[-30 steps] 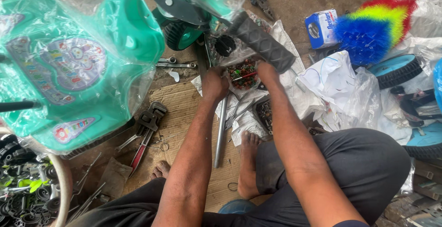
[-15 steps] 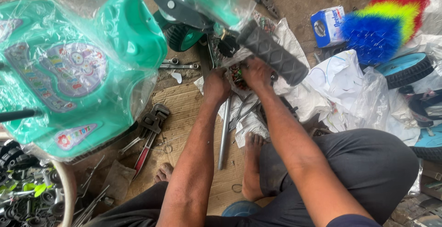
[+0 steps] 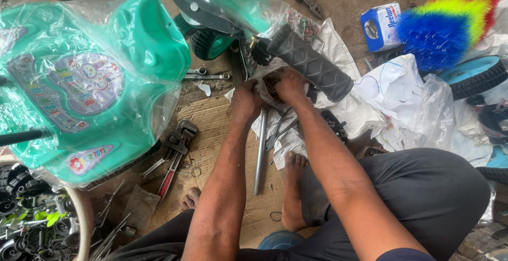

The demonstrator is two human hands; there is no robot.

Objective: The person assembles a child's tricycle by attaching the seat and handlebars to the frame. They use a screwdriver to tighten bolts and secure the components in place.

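Note:
My left hand (image 3: 245, 100) and my right hand (image 3: 289, 84) are together just below a black ribbed handlebar grip (image 3: 311, 64). Both pinch a small clear plastic bag (image 3: 266, 87) with small dark parts inside; its contents are mostly hidden by my fingers. The grip belongs to a green plastic toy vehicle (image 3: 95, 81) wrapped in clear film, which lies tilted at the left. A long metal rod (image 3: 260, 150) lies on brown cardboard (image 3: 214, 129) under my forearms. My bare foot (image 3: 292, 187) rests beside the rod.
A pipe wrench and red-handled pliers (image 3: 173, 152) lie on the cardboard at the left. Spanners (image 3: 206, 74) sit near a small green wheel (image 3: 209, 44). A blue box (image 3: 381, 25), a multicoloured brush (image 3: 450, 20), black wheels (image 3: 473, 76) and white plastic bags (image 3: 407, 102) crowd the right.
Both hands have moved up toward the grip and closed together on the small bag. The view has shifted slightly, the toy vehicle staying in place.

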